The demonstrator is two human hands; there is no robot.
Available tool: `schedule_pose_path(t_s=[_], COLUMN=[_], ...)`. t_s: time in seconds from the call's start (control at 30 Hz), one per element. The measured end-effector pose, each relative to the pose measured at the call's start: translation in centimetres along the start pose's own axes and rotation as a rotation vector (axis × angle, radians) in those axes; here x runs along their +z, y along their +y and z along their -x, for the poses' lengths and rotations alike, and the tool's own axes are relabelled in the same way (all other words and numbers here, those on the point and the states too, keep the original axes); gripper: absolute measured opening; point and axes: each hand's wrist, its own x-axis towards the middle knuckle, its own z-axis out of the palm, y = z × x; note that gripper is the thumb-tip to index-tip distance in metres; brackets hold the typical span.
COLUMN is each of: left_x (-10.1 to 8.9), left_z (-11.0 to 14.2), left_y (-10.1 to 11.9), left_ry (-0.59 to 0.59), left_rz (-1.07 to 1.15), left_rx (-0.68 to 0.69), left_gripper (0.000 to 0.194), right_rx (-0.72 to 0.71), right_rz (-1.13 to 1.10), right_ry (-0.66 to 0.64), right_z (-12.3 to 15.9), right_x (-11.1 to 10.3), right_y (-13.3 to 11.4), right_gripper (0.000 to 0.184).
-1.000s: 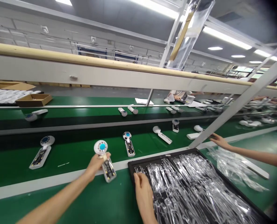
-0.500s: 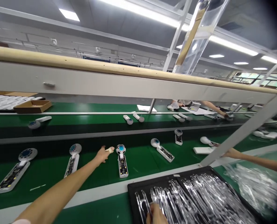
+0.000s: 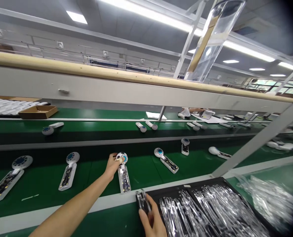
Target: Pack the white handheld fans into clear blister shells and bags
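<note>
My left hand (image 3: pixel 113 165), with a pale wrap on one finger, is closed on the round head of a white handheld device (image 3: pixel 124 179). The device lies on the green conveyor belt, its long handle uncovered and a dark circuit board with yellowish spots showing. My right hand (image 3: pixel 153 217) grips a clear plastic cover (image 3: pixel 143 201), a long looped piece, raised at the left edge of a black tray (image 3: pixel 148 194). Several more clear plastic covers (image 3: pixel 210 207) lie in rows in that tray.
Similar devices lie along the belt, one with a white handle (image 3: pixel 68 176) left of my hand, another (image 3: pixel 169 164) to the right. A slanted metal post (image 3: pixel 255 141) rises at right, beside clear plastic bags (image 3: pixel 270 197). A long rail (image 3: pixel 136 90) crosses above; a cardboard box (image 3: pixel 39 112) stands far left.
My left hand has moved right and taken hold of the device's head. My right hand has lifted a clear cover from the tray. Belt devices have shifted left; another person's arm at right has gone.
</note>
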Motion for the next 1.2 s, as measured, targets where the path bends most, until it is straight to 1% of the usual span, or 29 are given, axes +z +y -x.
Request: schedule_pose_path(t_s=[0.1,0.2,0.27,0.37,0.47,0.57,0.67,0.8,0.9,0.97,1.07,1.13,1.2], left_x=[-1.5,-2.5,-3.0,-3.6,-4.1,-4.1,-3.8,-3.5,-3.7,-3.9,-4.3,-4.3,-4.2], left_z=[5.1,9.7,11.8,13.7,14.8,15.8,16.4,16.7,16.9,17.1,17.7,17.9,17.2], left_y=[1.8,3.2,3.9,4.5,4.7,4.5,4.5,5.0,5.2,5.2,5.2,5.1,4.9], left_ry=[-0.071,-0.146,-0.159,-0.135,-0.106,-0.071,-0.036,0.005,0.022,0.017,0.002,-0.007,-0.010], left_rz=[0.078,0.153,0.210,0.260,0.229,0.186,0.159,0.125,0.108,0.119,0.127,0.122,0.102], left_rx=[0.110,0.131,0.110,0.091,0.099,0.140,0.198,0.295,0.330,0.318,0.285,0.289,0.344], left_gripper=[0.066,0.067,0.067,0.066,0.069,0.072,0.069,0.061,0.058,0.057,0.059,0.058,0.057], right_rx=[-0.141,-0.318,-0.396,-0.437,-0.446,-0.411,-0.413,-0.478,-0.500,-0.463,-0.348,-0.272,-0.210], right_rz=[0.070,0.148,0.205,0.300,0.357,0.318,0.328,0.340,0.320,0.298,0.205,0.118,0.044], right_ry=[0.061,0.052,0.077,0.138,0.139,0.140,0.159,0.227,0.255,0.240,0.174,0.132,0.125], right_z=[0.0,0.5,1.3,2.8,4.2,5.5,6.3,6.4,6.5,6.8,7.4,7.7,7.6], right_x=[1.0,1.4,1.5,1.8,2.1,2.3,1.8,0.4,0.3,0.8,1.6,1.4,0.6], right_y=[-3.4,-6.0,-6.9,-6.7,-5.8,-5.4,-6.3,-8.2,-8.6,-8.3,-7.8,-7.7,-7.6], right_gripper=[0.060,0.049,0.046,0.047,0.047,0.047,0.050,0.051,0.052,0.051,0.051,0.052,0.056])
